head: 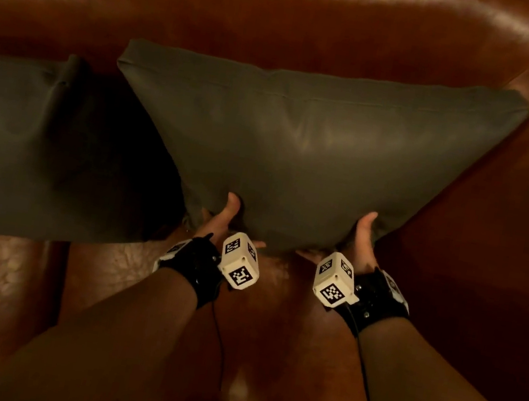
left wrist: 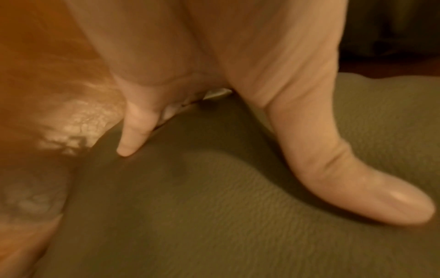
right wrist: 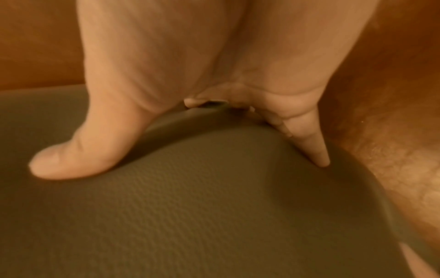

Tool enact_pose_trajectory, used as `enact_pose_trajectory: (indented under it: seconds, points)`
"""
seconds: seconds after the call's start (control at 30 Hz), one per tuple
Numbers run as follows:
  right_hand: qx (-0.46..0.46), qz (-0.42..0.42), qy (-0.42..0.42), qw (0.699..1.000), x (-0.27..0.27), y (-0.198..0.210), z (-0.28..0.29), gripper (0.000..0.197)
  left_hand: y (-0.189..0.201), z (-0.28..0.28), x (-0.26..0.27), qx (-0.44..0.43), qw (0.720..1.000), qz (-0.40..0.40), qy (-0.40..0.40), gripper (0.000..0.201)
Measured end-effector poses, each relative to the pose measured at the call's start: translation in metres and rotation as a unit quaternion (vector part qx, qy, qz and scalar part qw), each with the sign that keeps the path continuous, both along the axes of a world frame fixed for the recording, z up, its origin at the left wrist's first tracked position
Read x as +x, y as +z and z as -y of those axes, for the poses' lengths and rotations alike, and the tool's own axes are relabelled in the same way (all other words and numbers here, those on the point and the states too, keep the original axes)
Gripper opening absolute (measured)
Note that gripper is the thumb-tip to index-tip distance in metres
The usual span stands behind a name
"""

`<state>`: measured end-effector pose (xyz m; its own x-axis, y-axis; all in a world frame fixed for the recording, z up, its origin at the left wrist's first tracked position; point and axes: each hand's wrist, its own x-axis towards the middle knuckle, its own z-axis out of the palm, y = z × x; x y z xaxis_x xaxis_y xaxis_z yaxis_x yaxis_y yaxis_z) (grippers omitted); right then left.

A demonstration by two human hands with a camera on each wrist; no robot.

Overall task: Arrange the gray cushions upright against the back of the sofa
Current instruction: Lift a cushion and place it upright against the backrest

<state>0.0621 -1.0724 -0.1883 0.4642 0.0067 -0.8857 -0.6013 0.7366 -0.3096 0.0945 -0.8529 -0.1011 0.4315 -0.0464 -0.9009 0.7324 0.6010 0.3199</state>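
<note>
Step in hand: the person was setting a large gray, soft, grainy-surfaced square cushion (head: 302, 151) up against the padded back of the glossy brown leather sofa (head: 287, 6).
Where the cushion was: its far edge lay touching the sofa back and its near edge was at the hands, above the brown leather seat (head: 268, 339); it leaned back rather than standing straight, as far as the head view told.
Left hand (head: 217, 224): it gripped the near left corner, thumb laid flat over the front face, fingers curled under the edge; the left wrist view showed the thumb (left wrist: 352, 188) denting the cover.
Right hand (head: 362, 242): it gripped the near right corner the same way, thumb (right wrist: 78, 158) on top, fingers tucked beneath and mostly hidden.
Second cushion: another gray cushion (head: 22, 144) of the same make lay just beside the first on the left, also against the back; whether the two touched could not be told.
Progress, as a judgement: the held cushion was close to placed but not yet released.
Next move calls for: probably pushing the lower edge back toward the seat crease so the cushion stands steeper, then letting go with both hands together so it does not slump forward.
</note>
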Motion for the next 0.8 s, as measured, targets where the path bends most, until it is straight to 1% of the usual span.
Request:
enact_pose_trajectory:
  seconds: [0.03, 0.07, 0.1, 0.17, 0.2, 0.27, 0.33, 0.37, 0.4, 0.43, 0.47, 0.53, 0.57, 0.6, 0.63, 0.67, 0.7, 0.73, 0.77, 0.8]
  points:
    - [-0.001, 0.004, 0.007, 1.000, -0.001, -0.002, 0.003, 0.137, 0.000, 0.000, 0.001, 0.002, 1.000, 0.009, -0.016, 0.123]
    - [-0.004, 0.004, 0.011, 1.000, -0.003, -0.002, 0.005, 0.137, 0.006, 0.001, 0.001, 0.012, 1.000, 0.008, -0.025, 0.113]
    - [-0.008, 0.005, 0.013, 1.000, -0.004, 0.003, 0.006, 0.136, 0.003, -0.002, 0.000, 0.020, 0.999, 0.002, -0.034, 0.107]
    - [-0.016, 0.000, 0.011, 1.000, -0.006, 0.029, 0.005, 0.131, 0.007, -0.006, -0.003, 0.032, 0.997, -0.005, -0.065, 0.129]
    - [-0.021, 0.001, 0.011, 1.000, -0.008, 0.046, 0.003, 0.130, 0.010, -0.009, -0.004, 0.040, 0.997, 0.004, -0.067, 0.134]
    - [-0.025, 0.010, 0.010, 1.000, -0.008, 0.073, 0.000, 0.135, 0.028, -0.012, -0.005, 0.064, 0.996, 0.022, -0.060, 0.135]
    - [-0.036, 0.017, -0.002, 0.999, 0.000, 0.090, -0.006, 0.147, 0.037, -0.014, 0.004, 0.063, 0.997, 0.027, -0.047, 0.137]
    - [-0.059, 0.012, -0.002, 0.998, 0.007, 0.093, -0.007, 0.153, 0.035, -0.014, 0.011, 0.073, 0.995, 0.024, -0.062, 0.139]
    - [-0.086, 0.001, 0.003, 0.996, 0.016, 0.095, -0.008, 0.159, 0.029, -0.015, 0.021, 0.097, 0.991, 0.015, -0.094, 0.143]
    - [-0.115, -0.014, 0.018, 0.993, 0.026, 0.102, -0.012, 0.162, 0.012, -0.019, 0.032, 0.125, 0.985, 0.006, -0.118, 0.148]
    - [-0.145, -0.030, 0.046, 0.988, 0.035, 0.108, -0.015, 0.163, -0.012, -0.025, 0.041, 0.138, 0.983, 0.000, -0.124, 0.154]
    - [-0.204, -0.063, 0.101, 0.972, 0.044, 0.117, -0.017, 0.159, -0.041, -0.031, 0.055, 0.152, 0.980, -0.012, -0.128, 0.158]
    - [-0.214, -0.069, 0.114, 0.968, 0.045, 0.120, -0.016, 0.160, -0.038, -0.028, 0.057, 0.153, 0.979, -0.015, -0.137, 0.154]
    - [-0.212, -0.072, 0.112, 0.968, 0.042, 0.119, -0.015, 0.166, -0.025, -0.025, 0.054, 0.138, 0.982, -0.006, -0.131, 0.147]
    - [-0.198, -0.073, 0.099, 0.972, 0.039, 0.116, -0.013, 0.170, -0.015, -0.024, 0.049, 0.119, 0.985, 0.012, -0.123, 0.138]
    - [-0.187, -0.070, 0.086, 0.976, 0.034, 0.112, -0.012, 0.169, -0.003, -0.024, 0.042, 0.102, 0.988, 0.027, -0.117, 0.130]
    - [-0.178, -0.066, 0.073, 0.979, 0.030, 0.110, -0.011, 0.164, 0.009, -0.024, 0.033, 0.092, 0.989, 0.035, -0.113, 0.126]
    - [-0.174, -0.055, 0.064, 0.981, 0.023, 0.114, -0.013, 0.153, 0.021, -0.026, 0.025, 0.094, 0.989, 0.035, -0.111, 0.124]
    - [-0.175, -0.044, 0.052, 0.982, 0.015, 0.122, -0.017, 0.135, 0.031, -0.028, 0.016, 0.105, 0.988, 0.038, -0.110, 0.119]
    - [-0.176, -0.032, 0.040, 0.983, 0.007, 0.127, -0.022, 0.112, 0.039, -0.032, 0.008, 0.118, 0.986, 0.041, -0.109, 0.108]
